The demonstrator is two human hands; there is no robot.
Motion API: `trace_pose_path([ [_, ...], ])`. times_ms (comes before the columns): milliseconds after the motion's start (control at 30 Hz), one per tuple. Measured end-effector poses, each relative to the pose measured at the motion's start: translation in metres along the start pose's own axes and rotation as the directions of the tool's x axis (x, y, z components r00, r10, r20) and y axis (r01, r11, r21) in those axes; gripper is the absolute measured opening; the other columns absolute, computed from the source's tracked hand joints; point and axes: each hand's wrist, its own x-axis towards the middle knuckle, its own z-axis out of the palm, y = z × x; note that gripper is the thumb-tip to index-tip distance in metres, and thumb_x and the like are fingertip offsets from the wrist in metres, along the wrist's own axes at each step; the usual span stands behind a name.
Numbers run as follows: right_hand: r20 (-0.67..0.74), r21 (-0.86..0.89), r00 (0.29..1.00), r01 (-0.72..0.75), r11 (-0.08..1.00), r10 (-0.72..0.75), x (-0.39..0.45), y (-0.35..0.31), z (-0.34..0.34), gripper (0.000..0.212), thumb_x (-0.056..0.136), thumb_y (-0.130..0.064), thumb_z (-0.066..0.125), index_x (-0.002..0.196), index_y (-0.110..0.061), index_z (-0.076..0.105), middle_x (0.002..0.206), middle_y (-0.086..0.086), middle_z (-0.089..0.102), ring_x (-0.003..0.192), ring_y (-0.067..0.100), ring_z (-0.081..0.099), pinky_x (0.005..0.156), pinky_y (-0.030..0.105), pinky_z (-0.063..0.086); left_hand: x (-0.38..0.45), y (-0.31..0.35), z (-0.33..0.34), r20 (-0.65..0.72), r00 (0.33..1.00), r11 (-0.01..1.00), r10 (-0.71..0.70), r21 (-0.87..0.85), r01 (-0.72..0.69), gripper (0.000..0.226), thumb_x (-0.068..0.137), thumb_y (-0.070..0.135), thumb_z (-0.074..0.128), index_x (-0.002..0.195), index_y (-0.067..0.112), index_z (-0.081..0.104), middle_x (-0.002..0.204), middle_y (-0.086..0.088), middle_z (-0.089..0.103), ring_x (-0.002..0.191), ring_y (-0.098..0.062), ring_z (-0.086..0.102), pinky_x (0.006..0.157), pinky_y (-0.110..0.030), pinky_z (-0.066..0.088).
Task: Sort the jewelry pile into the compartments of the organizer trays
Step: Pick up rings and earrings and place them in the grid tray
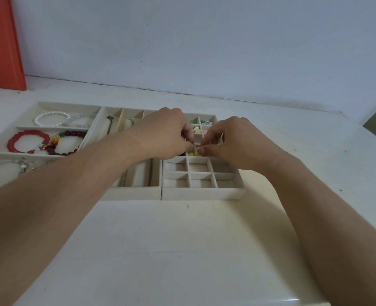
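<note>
Head view: both hands meet over the small-grid tray (202,191), left hand (167,133) and right hand (231,140) with fingertips curled together, pinching a tiny pale piece (197,149), perhaps an earring. It is mostly hidden by fingers, so its long axis cannot be told. Yellow beads (191,154) lie just beneath.

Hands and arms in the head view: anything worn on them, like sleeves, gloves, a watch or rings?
Nothing worn that shows. The left hand and right hand are bare, with no gloves, and no rings visible on the fingers in view. Both forearms are bare down to the frame edge, with no sleeves, watch or wristbands. Fingertips are too small to judge the nails.
</note>
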Motion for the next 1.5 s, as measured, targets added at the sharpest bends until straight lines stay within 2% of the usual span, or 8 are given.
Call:
trace_pose_path([
  [300,0.006,-0.015,1.0,-0.01,1.0,0.011,0.001,0.0,0.002,0.018,0.082,-0.043,0.079,0.076,-0.028,0.071,0.08,-0.008,0.065,0.058,0.003,0.05,0.054,0.023,0.034,0.0,0.001,-0.001,0.022,1.0,1.0,-0.002,-0.03,0.002,0.005,0.084,0.029,0.078,0.081,0.03,0.075,0.073,0.014,0.064,0.063,-0.001,0.056,0.054,-0.018,0.034],
  [500,-0.021,0.012,1.0,-0.02,1.0,0.02,-0.001,0.004,-0.009,0.01,0.086,-0.037,0.076,0.079,-0.031,0.071,0.083,-0.008,0.067,0.049,-0.005,0.051,0.043,0.011,0.033,0.0,-0.001,-0.008,-0.002,1.0,0.998,-0.01,-0.066,0.009,0.004,0.086,0.031,0.076,0.082,0.031,0.075,0.079,0.012,0.068,0.06,0.0,0.055,0.055,-0.02,0.035],
  [667,-0.097,0.003,0.994,-0.042,0.999,0.042,-0.003,0.015,-0.02,0.003,0.09,-0.032,0.072,0.087,-0.032,0.074,0.086,-0.011,0.068,0.058,0.015,0.061,0.047,0.021,0.044,-0.001,-0.003,-0.008,-0.039,0.999,0.996,-0.002,-0.094,-0.001,0.006,0.086,0.028,0.074,0.082,0.032,0.076,0.069,0.018,0.065,0.058,0.013,0.055,0.054,-0.017,0.035],
  [900,-0.216,0.017,0.959,-0.184,0.983,0.184,-0.007,0.055,-0.053,0.004,0.09,-0.028,0.072,0.088,-0.031,0.074,0.089,-0.012,0.07,0.07,0.016,0.065,0.057,0.021,0.046,-0.002,0.006,0.0,-0.043,0.998,0.99,0.048,-0.133,-0.053,0.007,0.081,0.034,0.081,0.077,0.033,0.076,0.073,0.016,0.069,0.068,-0.005,0.062,0.059,-0.023,0.046],
  [1033,-0.12,-0.017,0.973,-0.203,0.979,0.199,-0.009,0.074,-0.056,0.002,0.088,-0.028,0.076,0.088,-0.03,0.076,0.088,-0.009,0.071,0.075,0.013,0.064,0.059,0.019,0.045,0.0,0.009,0.006,-0.038,0.998,0.993,0.043,-0.11,-0.047,0.01,0.079,0.031,0.083,0.073,0.034,0.076,0.059,0.026,0.061,0.062,0.004,0.057,0.052,-0.014,0.035],
  [1167,-0.016,-0.026,0.982,-0.189,0.982,0.189,-0.01,0.079,-0.057,0.007,0.086,-0.025,0.078,0.092,-0.03,0.078,0.087,-0.014,0.07,0.079,0.015,0.068,0.056,0.018,0.046,0.002,0.019,0.001,-0.087,0.995,0.986,0.05,-0.155,-0.063,0.007,0.081,0.033,0.081,0.076,0.032,0.076,0.07,0.018,0.067,0.066,0.002,0.057,0.052,-0.008,0.036],
  [1400,0.089,-0.018,0.981,-0.169,0.985,0.17,-0.003,0.079,-0.038,0.019,0.083,-0.021,0.081,0.1,-0.029,0.078,0.091,-0.009,0.072,0.061,0.008,0.062,0.05,0.018,0.047,0.022,0.043,-0.002,-0.066,0.998,0.974,0.017,-0.226,-0.031,0.007,0.083,0.03,0.079,0.076,0.029,0.076,0.063,0.016,0.064,0.052,0.006,0.053,0.052,-0.01,0.037],
  [1500,0.101,-0.028,0.98,-0.172,0.985,0.174,-0.002,0.08,-0.034,0.016,0.081,-0.024,0.082,0.096,-0.03,0.079,0.092,-0.008,0.072,0.074,0.007,0.063,0.056,0.017,0.043,0.034,0.051,-0.001,-0.053,0.999,0.966,-0.001,-0.26,-0.012,0.007,0.082,0.029,0.079,0.076,0.03,0.076,0.075,0.011,0.071,0.059,-0.003,0.06,0.059,-0.025,0.051],
])
